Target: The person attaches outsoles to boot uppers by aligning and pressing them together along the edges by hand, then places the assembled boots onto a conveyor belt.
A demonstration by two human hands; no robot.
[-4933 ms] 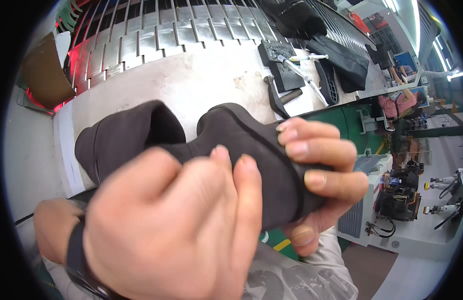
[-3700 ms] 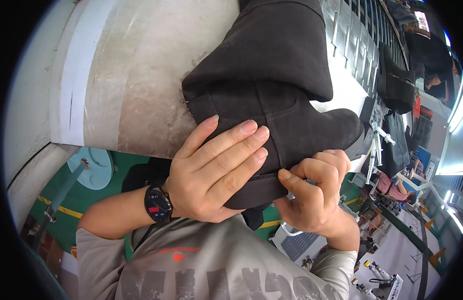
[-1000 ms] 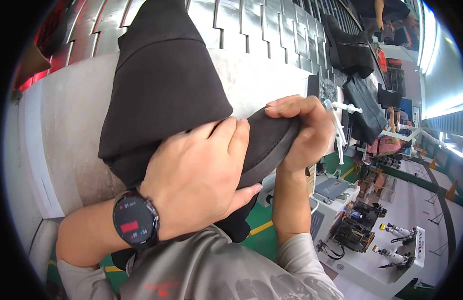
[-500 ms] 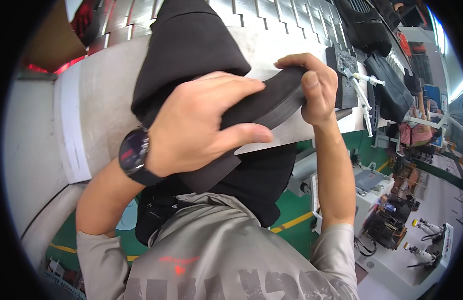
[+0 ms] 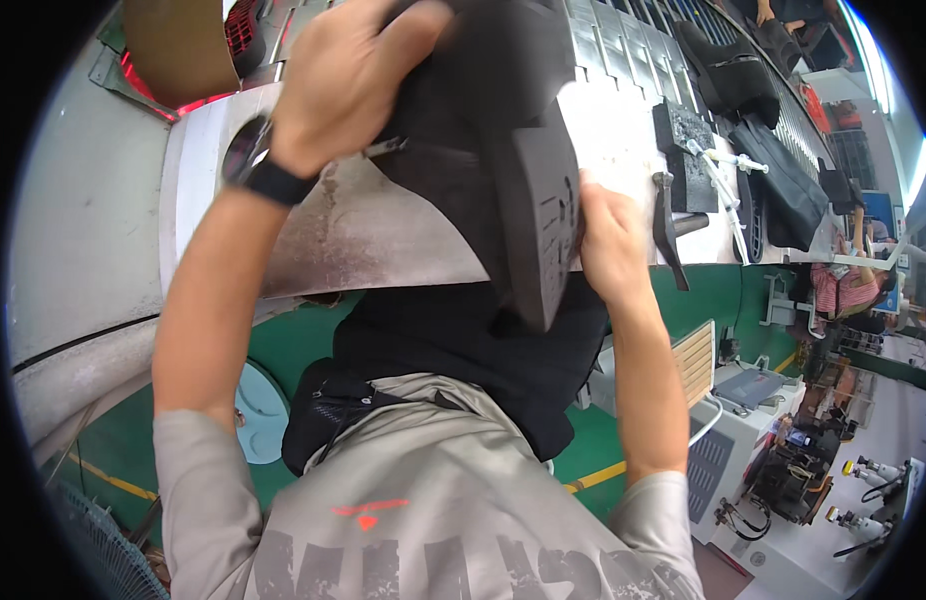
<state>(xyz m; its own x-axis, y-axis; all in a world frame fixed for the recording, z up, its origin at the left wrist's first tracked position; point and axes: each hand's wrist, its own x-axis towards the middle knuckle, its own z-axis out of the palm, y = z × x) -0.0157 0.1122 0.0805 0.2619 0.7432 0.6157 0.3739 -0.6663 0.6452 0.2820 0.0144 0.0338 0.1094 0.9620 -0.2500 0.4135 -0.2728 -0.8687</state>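
Observation:
A black boot (image 5: 433, 170) is held up over the front edge of the workbench, its thick dark sole (image 5: 545, 215) turned toward the right. My left hand (image 5: 338, 85), a watch on its wrist, is closed on the upper part of the boot and slightly smeared by motion. Its fingertips are hidden behind the dark upper. At the sole's right side, my right hand (image 5: 611, 235) grips the boot, most of its fingers out of sight. A hammer (image 5: 668, 230) lies to the right of that hand, its end past the bench edge.
Beyond the hammer are a black block (image 5: 680, 140), white-and-clear syringes (image 5: 723, 180) and a black boot shaft (image 5: 778, 185). Another black boot (image 5: 733, 75) rests on the slatted conveyor (image 5: 623, 50). A brown panel with red glow (image 5: 178, 50) stands far left. The metal bench top (image 5: 373, 235) is stained.
The boot has swung from lying slantwise to a steeper angle, its sole now facing right. My left hand moved up and away; my right hand moved down along the sole. The hammer has come into view.

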